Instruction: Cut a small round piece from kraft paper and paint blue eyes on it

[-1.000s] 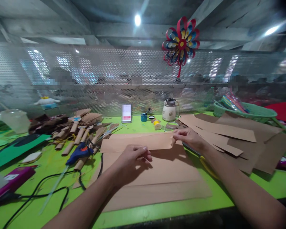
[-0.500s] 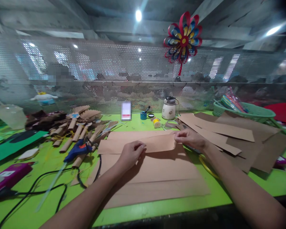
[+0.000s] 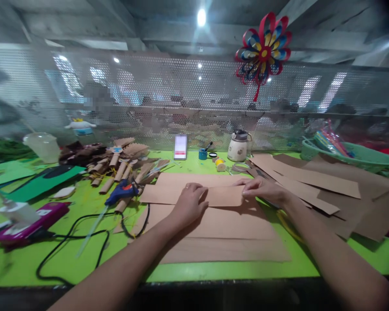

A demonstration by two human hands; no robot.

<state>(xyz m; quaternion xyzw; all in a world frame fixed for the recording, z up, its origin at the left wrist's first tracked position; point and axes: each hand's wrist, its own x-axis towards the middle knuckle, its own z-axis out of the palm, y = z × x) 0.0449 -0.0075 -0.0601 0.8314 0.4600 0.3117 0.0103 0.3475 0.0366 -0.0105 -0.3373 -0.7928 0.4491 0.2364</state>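
A strip of brown kraft paper (image 3: 225, 195) lies crosswise over larger brown paper sheets (image 3: 227, 222) in front of me. My right hand (image 3: 265, 190) pinches the strip's right end between thumb and fingers. Near the strip's middle, my left hand (image 3: 189, 205) is closed on it, with thumb and fingertips at the lower edge. The strip's left end sticks out flat beyond my left hand. A small shadow falls below its right end, which is slightly raised off the sheets.
Left stand a blue glue gun (image 3: 121, 192), paper rolls (image 3: 107, 180), a purple power strip (image 3: 35, 224) and its black cable (image 3: 74, 221). Behind are a phone (image 3: 180, 147), yellow thread spool (image 3: 219, 164) and white bottle (image 3: 237, 147). Cut brown paper (image 3: 314, 175) and a green basket (image 3: 366, 154) lie right.
The view has shifted, so the table's things appear further right. My left hand has come down flatter over the strip. My right hand still pinches the strip's right end.
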